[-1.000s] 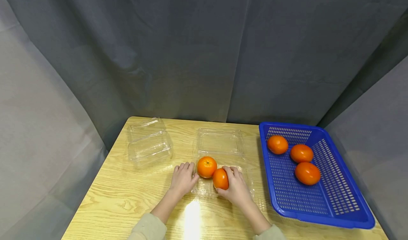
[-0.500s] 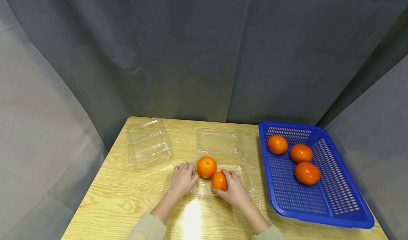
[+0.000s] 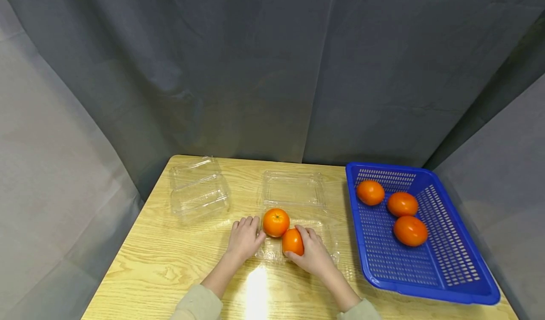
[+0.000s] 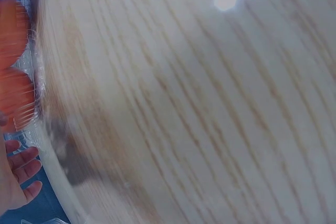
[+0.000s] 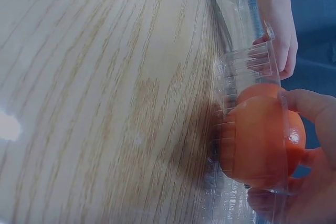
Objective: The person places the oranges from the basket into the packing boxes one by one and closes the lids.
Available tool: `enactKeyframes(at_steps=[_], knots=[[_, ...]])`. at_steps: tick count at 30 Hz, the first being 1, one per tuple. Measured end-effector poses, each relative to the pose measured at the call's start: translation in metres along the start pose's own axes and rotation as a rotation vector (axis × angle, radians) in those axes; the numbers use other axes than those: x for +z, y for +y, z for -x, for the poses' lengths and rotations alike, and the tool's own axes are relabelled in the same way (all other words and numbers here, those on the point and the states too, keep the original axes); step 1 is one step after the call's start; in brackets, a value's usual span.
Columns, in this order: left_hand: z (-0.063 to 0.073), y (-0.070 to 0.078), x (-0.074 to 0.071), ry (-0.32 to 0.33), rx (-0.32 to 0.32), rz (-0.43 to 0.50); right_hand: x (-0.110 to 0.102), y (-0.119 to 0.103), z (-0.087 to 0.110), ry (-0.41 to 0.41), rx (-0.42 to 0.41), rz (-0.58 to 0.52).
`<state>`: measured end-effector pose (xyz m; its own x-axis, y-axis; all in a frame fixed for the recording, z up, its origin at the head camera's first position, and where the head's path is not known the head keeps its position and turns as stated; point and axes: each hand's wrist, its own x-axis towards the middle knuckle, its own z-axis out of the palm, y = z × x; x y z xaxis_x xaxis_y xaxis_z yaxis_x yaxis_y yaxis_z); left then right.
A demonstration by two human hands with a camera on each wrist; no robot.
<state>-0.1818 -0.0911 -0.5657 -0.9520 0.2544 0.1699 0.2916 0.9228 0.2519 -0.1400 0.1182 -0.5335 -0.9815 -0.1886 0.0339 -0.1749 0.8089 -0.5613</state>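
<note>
A clear plastic clamshell box point(image 3: 315, 220) lies with its lid folded back on the table. In its base sit two oranges, a rear-left orange point(image 3: 276, 222) and a front orange point(image 3: 293, 242) close beside it. My right hand point(image 3: 312, 250) grips the front orange, thumb at the front and fingers over its right side; in the right wrist view this orange point(image 5: 257, 142) shows through the clear wall, inside the box. My left hand point(image 3: 244, 237) rests at the box's left edge, with its fingers extended and its thumb by the rim. The left wrist view shows its fingers point(image 4: 23, 163) loose.
A blue plastic basket point(image 3: 362, 258) holding several oranges, among them one orange point(image 3: 371, 193) at the back, stands on the right. Another clear clamshell box point(image 3: 200, 190) lies at the back left of the wooden table point(image 3: 162, 263). A grey curtain point(image 3: 255, 74) hangs behind.
My right hand has shifted the front orange slightly left and toward me, then stayed there over the last half second. The left hand has kept its place.
</note>
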Motion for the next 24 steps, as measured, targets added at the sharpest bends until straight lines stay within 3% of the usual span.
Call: enactKeyframes(at_steps=[13, 24], knots=[[0.000, -0.001, 0.000, -0.003, 0.002, 0.002, -0.008, -0.002, 0.002, 0.018, -0.029, 0.080], [0.000, -0.001, 0.001, -0.012, 0.001, 0.010, -0.052, -0.001, 0.004, 0.106, -0.091, 0.094]])
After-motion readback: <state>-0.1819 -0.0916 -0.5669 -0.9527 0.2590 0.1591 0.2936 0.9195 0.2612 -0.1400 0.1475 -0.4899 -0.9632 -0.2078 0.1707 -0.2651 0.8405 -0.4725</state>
